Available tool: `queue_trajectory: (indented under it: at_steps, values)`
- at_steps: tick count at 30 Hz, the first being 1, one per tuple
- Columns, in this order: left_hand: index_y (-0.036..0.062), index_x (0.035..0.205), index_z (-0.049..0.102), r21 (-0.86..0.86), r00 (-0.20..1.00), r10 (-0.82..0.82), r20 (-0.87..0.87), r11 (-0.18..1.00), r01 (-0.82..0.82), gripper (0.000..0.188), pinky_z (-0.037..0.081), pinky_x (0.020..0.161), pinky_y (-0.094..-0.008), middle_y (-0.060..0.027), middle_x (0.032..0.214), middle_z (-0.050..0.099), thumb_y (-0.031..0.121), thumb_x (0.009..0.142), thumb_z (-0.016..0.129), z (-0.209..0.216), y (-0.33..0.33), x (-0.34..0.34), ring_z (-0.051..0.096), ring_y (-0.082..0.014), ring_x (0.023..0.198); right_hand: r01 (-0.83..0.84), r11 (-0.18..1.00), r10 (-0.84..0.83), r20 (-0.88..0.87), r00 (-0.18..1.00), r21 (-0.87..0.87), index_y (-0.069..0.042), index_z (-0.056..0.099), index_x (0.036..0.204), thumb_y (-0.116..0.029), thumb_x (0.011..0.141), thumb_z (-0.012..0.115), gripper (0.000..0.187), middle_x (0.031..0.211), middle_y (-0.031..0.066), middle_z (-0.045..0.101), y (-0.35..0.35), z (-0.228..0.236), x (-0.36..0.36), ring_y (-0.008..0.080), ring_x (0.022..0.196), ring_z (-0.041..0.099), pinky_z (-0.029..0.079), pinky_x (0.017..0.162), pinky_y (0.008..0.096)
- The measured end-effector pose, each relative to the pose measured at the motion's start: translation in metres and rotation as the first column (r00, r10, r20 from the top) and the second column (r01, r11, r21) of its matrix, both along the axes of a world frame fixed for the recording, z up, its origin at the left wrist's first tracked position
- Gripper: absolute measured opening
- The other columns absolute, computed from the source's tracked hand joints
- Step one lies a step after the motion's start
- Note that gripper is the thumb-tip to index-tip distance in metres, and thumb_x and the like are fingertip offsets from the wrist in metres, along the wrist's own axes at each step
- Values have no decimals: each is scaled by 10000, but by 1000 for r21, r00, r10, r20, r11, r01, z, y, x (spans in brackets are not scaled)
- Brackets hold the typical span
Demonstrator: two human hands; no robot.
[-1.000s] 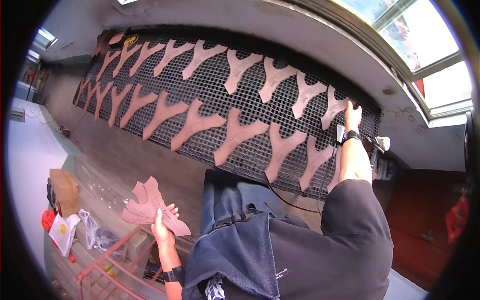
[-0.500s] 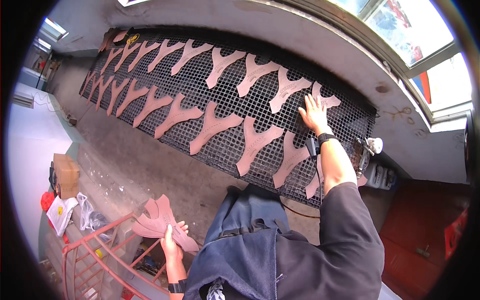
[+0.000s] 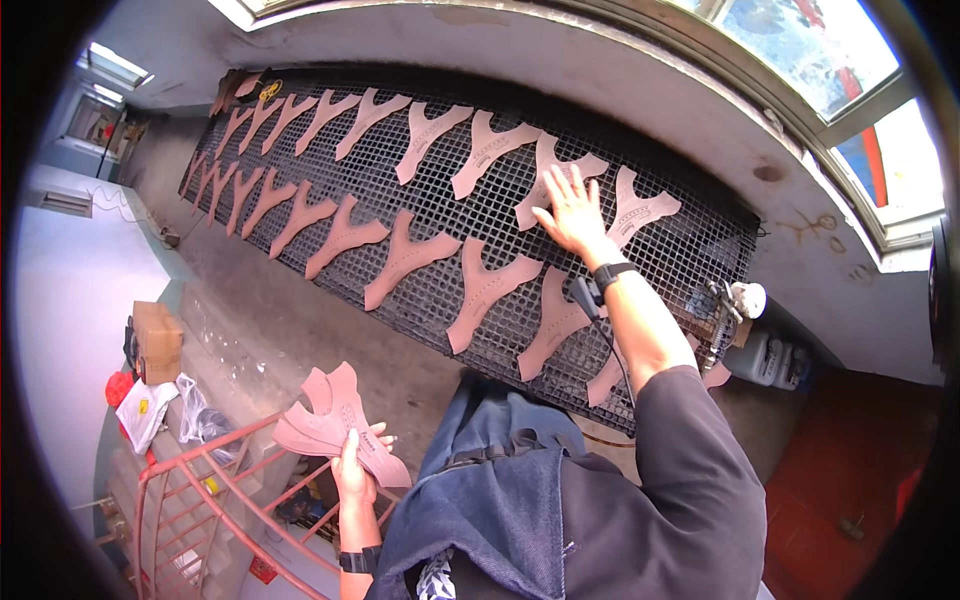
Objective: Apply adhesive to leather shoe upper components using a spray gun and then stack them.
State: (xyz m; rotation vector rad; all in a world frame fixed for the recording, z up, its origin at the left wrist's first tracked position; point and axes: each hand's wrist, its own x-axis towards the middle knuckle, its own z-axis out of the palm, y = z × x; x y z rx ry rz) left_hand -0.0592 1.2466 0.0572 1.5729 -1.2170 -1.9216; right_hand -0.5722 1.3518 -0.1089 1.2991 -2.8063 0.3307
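Note:
My right hand (image 3: 575, 218) is stretched out over the black mesh table (image 3: 420, 300), fingers apart. Its fingers lie over one flat, pink Y-shaped piece (image 3: 533, 197) in the far row; whether they press on it I cannot tell. Just right of the hand is another pink Y-shaped piece (image 3: 640, 210), its lower end partly behind my wrist. Down at the left, away from the table, my left hand (image 3: 352, 472) grips a small fanned stack of the same Y-shaped pieces (image 3: 330, 420), with dark printing and small holes on the top one.
Two rows of Y-shaped pieces run along the mesh. A spray gun (image 3: 722, 315) hangs at the table's right end, near plastic jugs (image 3: 758, 358). Red railings (image 3: 215, 480) stand below my left hand; a cardboard box (image 3: 157, 342) and bags lie on the steps beyond.
My right hand has moved left from the rightmost far-row piece to the neighbouring one, uncovering the first. My left hand still holds its stack. The whole view has shifted slightly.

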Motion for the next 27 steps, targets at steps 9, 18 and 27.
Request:
queue_trajectory:
  at_steps: [9, 18, 27]
  values:
    - [-86, 1110, 624, -13, 998, 41, -51, 999, -42, 423, 543, 719, -372, -187, 987, 699, 280, 963, 471, 21, 30, -8, 667, -237, 756, -75, 991, 71, 39, 997, 113, -147, 342, 1557, -586, 966, 484, 750, 1640, 53, 280, -20, -15, 3, 355, 1525, 189, 150, 1183, 661]
    - [-117, 1179, 598, 46, 936, -78, -343, 994, 100, 500, 548, 749, -388, -218, 1025, 690, 284, 911, 464, 1, 18, 8, 672, -276, 802, 102, 965, -70, 137, 988, -242, -119, 427, 1498, -525, 969, 529, 674, 1518, 180, 449, -20, 18, 52, 363, 1408, 417, 318, 1132, 595]
    - [-71, 1356, 529, 19, 882, -401, -249, 908, 418, 414, 569, 899, -386, -193, 1242, 656, 97, 981, 577, 2, 4, -70, 689, -283, 1050, 197, 920, 383, 881, -277, -338, -50, 666, 1140, -315, 986, 652, 306, 1052, 52, 706, 31, 93, 212, 130, 926, 698, 552, 858, 271]
